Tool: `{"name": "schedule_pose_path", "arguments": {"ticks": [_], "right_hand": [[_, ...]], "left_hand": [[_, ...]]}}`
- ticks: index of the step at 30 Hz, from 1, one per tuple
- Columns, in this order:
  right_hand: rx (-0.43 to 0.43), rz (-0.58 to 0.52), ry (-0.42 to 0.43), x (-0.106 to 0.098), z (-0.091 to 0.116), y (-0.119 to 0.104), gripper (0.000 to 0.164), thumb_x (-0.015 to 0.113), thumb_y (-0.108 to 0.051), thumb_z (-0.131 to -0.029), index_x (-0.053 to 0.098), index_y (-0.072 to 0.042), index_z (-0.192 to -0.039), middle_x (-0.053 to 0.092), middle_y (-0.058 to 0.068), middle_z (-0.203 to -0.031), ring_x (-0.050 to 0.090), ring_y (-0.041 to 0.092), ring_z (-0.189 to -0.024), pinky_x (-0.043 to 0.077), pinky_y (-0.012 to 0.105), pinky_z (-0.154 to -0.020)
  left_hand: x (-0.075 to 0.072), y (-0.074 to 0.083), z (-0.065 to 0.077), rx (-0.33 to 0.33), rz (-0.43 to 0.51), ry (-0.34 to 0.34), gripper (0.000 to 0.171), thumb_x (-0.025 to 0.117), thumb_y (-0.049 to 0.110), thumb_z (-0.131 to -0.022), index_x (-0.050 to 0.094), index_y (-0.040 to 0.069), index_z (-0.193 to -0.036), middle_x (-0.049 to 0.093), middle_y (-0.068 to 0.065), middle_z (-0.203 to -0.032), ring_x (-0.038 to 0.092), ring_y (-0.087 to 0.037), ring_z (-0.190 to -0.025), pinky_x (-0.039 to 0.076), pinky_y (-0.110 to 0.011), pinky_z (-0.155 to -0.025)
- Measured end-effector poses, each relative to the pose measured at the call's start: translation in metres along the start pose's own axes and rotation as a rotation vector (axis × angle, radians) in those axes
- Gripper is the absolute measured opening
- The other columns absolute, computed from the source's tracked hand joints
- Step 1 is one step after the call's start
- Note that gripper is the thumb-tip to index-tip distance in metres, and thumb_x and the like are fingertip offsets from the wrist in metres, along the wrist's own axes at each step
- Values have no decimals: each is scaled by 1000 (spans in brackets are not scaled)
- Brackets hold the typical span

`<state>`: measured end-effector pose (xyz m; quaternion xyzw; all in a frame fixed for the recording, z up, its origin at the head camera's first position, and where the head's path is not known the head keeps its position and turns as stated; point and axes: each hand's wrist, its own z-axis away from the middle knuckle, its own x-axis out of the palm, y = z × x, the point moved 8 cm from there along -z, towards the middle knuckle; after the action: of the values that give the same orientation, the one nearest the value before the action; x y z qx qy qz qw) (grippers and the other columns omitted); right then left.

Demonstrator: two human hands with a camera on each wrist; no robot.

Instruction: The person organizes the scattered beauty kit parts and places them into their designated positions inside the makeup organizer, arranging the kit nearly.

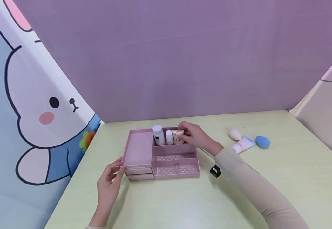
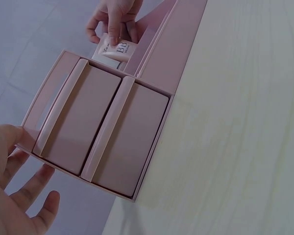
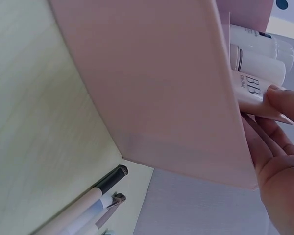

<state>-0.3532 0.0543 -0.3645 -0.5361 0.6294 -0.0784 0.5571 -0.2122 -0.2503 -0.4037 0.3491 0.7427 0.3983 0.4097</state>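
A pink desktop organizer with drawers at its left front stands on the table. My right hand pinches a beige BB cream tube in the organizer's back compartment, thumb on the printed face. Left of the tube, a small white-capped bottle and a larger white bottle stand upright in that compartment. My left hand touches the organizer's left front corner with thumb and fingertips, the other fingers loosely spread. In the left wrist view, two drawers face the camera, both pushed in.
Right of the organizer lie a pale pink makeup sponge, a white-and-pink squeeze tube and a blue sponge. Slim pen-like items, one a black-ended stick, lie beside the organizer's right side. A purple backdrop rises behind the table.
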Motion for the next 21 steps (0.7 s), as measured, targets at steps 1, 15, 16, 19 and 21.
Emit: {"name": "schedule_pose_path", "arguments": {"ticks": [1,15,16,19,21], "right_hand": [[1,6,0,0,0,0,18,68,0,-93,57,-4,-106,67,11,-96,67,22,-84,56,30,-68],[11,109,50,-13,-1,-5,10,70,-5,-93,69,-3,-103,72,9,-98,67,22,-88,55,37,-79],[11,116,54,-14,-1,-6,12,70,-5,-92,70,-2,-104,72,10,-100,68,23,-90,55,37,-81],[21,109,60,-16,-3,-7,15,71,-5,-92,71,0,-106,73,12,-101,69,25,-92,55,38,-83],[21,100,65,-19,-3,-8,16,71,-4,-91,71,1,-106,73,13,-101,70,25,-93,55,38,-84]], "left_hand": [[0,0,0,1,1,0,18,65,11,-97,68,4,-114,65,-5,-130,60,6,-97,46,-13,-77],[1,-2,0,-13,-12,-3,18,65,13,-98,67,4,-113,65,-3,-131,60,6,-97,46,-13,-78],[1,-2,0,-12,-12,-4,18,65,13,-98,67,4,-114,65,-3,-131,60,5,-98,45,-13,-78],[1,-2,0,-11,-15,-4,20,65,14,-98,67,5,-115,65,-3,-131,60,4,-99,45,-13,-77],[1,-2,0,-14,-16,-3,20,65,14,-98,67,6,-116,65,-3,-131,61,3,-99,45,-13,-77]]}}
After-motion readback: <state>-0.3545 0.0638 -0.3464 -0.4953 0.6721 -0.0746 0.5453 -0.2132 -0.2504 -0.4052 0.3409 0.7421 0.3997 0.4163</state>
